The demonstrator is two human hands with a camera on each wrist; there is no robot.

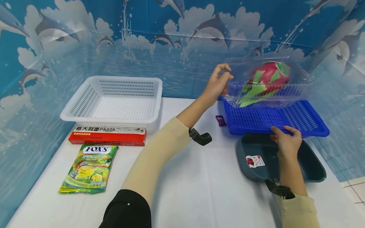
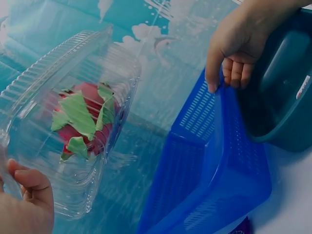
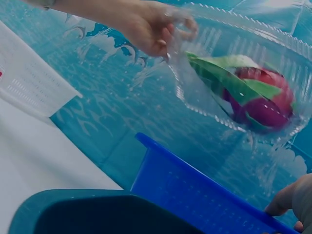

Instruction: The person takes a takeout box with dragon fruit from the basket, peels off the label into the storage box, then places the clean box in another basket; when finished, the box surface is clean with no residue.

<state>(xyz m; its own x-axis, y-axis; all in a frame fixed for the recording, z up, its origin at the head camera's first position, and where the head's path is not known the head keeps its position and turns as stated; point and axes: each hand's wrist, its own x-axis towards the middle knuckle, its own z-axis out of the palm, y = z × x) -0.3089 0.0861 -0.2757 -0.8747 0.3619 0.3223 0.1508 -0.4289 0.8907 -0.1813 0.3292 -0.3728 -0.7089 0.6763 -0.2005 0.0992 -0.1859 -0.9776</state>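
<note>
My left hand (image 1: pixel 218 80) grips the left edge of a clear plastic clamshell box (image 1: pixel 299 79), held up above the blue basket (image 1: pixel 251 118). Inside the box lies a red and green dragon fruit (image 1: pixel 271 76), seen through the plastic in all three views. My right hand (image 1: pixel 288 141) pinches the near rim of that basket; in the left wrist view one digit of the right hand (image 2: pixel 239 53) lies over the rim and the others curl outside it. Beneath the right forearm stands a dark green basin (image 1: pixel 256 172) with a small white and red label (image 1: pixel 255 161).
A white basket (image 1: pixel 114 122) stands at the back left. In front of it lie a red and white pasta box (image 1: pixel 106 137) and a green Fox's candy bag (image 1: pixel 88 169). A small purple wrapped candy (image 1: pixel 220 120) is beside the blue basket. A dolphin-print curtain (image 1: pixel 142 57) hangs behind.
</note>
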